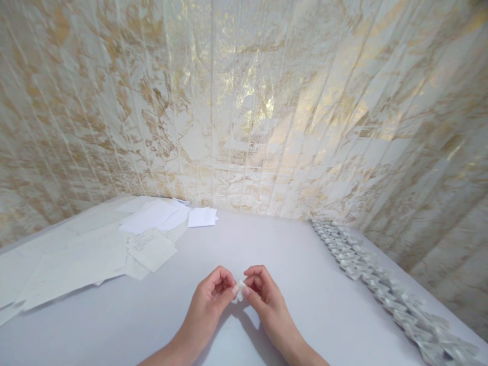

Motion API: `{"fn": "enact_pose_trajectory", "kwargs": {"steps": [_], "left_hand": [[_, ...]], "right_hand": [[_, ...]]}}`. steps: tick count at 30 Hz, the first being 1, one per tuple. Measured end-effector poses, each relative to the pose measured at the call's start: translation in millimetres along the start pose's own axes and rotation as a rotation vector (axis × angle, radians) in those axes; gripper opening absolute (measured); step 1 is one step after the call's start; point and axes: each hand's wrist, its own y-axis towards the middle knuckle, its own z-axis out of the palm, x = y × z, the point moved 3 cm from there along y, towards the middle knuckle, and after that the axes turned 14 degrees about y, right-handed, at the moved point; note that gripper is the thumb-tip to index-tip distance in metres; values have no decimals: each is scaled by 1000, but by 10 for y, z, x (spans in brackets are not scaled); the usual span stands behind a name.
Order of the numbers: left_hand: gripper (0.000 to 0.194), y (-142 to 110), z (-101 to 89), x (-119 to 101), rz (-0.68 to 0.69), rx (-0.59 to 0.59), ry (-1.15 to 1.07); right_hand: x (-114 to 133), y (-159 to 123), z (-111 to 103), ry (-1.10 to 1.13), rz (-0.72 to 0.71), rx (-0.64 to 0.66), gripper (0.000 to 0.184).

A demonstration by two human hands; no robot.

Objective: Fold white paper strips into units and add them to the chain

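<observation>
A patterned curtain (213,101), white with gold and brown, hangs in long folds behind a white table (267,241), with brighter light showing through near its middle. Along the table's left edge, large pale sheets (76,259) lie overlapping, from the far-left corner toward the near-left one. Down the right edge runs a long, crowded band of folded pieces (385,292), grey and white, reaching from near the far-right corner to the near-right one, each piece overlapping or touching its neighbours. Plain, brighter white sheets (152,214) lie in a loose heap close to the far edge, toward the far-left corner. At the middle of the near edge, a person's forearms reach in over the table. The left hand (209,295) has its thumb and fingers drawn together on a small item; the right hand (270,297) meets it with thumb and fingers bent close, the thumb tip at the item's other side. A printed sheet (152,249) lies askew at the inner side of the large sheets. Near the far edge, left of its middle, sits a small stack (202,217) of white slips. Smallest of all, a white piece (240,290) is held between both hands' fingertips, before the middle of the near edge; its exact shape is too blurred to tell.
</observation>
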Motion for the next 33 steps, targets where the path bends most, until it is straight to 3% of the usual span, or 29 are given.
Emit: {"fn": "enact_pose_trajectory", "kwargs": {"steps": [5, 10, 13, 16, 21, 30, 33], "left_hand": [[18, -10, 23, 27, -9, 32, -21], [23, -92, 75, -13, 75, 156, 175], [35, -102, 75, -44, 55, 141, 195], [40, -63, 57, -54, -29, 101, 157], [39, -9, 30, -59, -113, 57, 136], [35, -27, 24, -74, -138, 65, 117], [30, -26, 18, -75, -134, 76, 125]], "right_hand": [[117, -8, 30, -132, -107, -30, 21], [163, -21, -46, -314, -242, -50, 7], [185, -45, -48, -498, -378, 30, 14], [200, -65, 2, -578, -428, 151, 23], [211, -61, 34, -558, -418, 209, 32], [223, -26, 2, -477, -339, 183, 9], [206, -10, -3, -389, -245, 133, 14]]}}
